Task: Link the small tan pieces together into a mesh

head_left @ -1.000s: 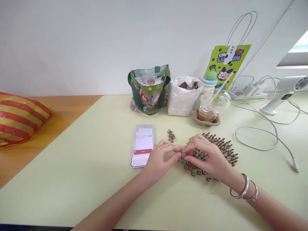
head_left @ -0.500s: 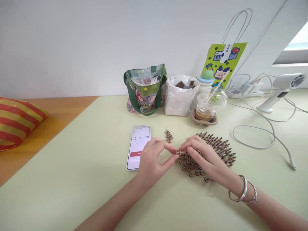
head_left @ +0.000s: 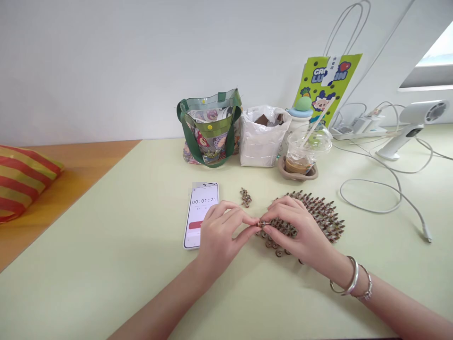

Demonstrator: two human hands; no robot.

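Between thumb and forefinger, my left hand (head_left: 224, 231) pinches one end of a small brownish screw (head_left: 262, 225). The thumb and fingertips of my right hand (head_left: 297, 224) close on its other end, so both hands meet at it. The screw lies roughly level above the table, with small rings or washers seeming to sit on its shank. Beneath and behind my right hand spreads a dense cluster of similar screws (head_left: 323, 215), partly hidden by that hand. A small group of screws (head_left: 246, 197) lies apart, beyond my fingertips.
A phone (head_left: 191, 236) showing a running timer lies partly under my left hand. Behind stand a green-handled bag (head_left: 210, 127), a white plastic bag (head_left: 260, 141), a drink cup (head_left: 300, 163) in a carrier and a green paper bag (head_left: 311, 71). A white cable (head_left: 375, 210) loops at right.
My right thumb and fingertips have closed in on the screw's free end. My left hand keeps its pinch. The timer went from 1:20 to 1:21, and the view shifted slightly.
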